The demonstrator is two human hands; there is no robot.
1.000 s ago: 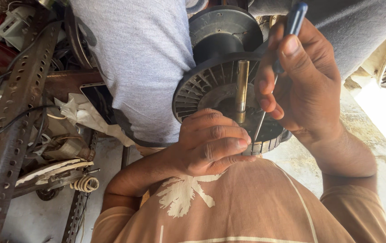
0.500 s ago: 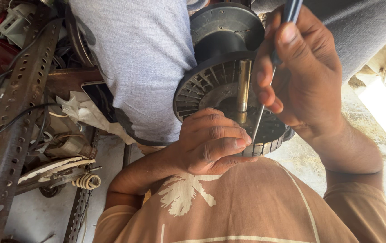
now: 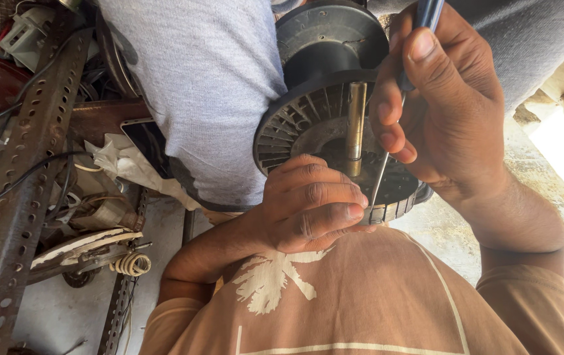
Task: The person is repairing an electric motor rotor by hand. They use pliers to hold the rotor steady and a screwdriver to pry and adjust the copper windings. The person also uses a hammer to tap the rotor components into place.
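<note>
A round black motor part (image 3: 308,112) with radial fins and a brass-coloured shaft (image 3: 356,125) rests between my knees. My left hand (image 3: 308,204) grips its near rim with curled fingers. In my right hand (image 3: 446,112) is a screwdriver (image 3: 387,154) with a dark blue handle; its thin metal blade points down to the rim, right beside my left fingertips. The blade's tip is partly hidden by my left hand.
A grey trouser leg (image 3: 203,85) lies left of the motor part. Perforated metal angle bars (image 3: 12,217), wires, a wire coil (image 3: 131,264) and scrap parts crowd the left side. Concrete floor (image 3: 558,190) shows at the right.
My right hand has shifted the screwdriver slightly up and right, tilting the blade. My left hand keeps its hold on the rim.
</note>
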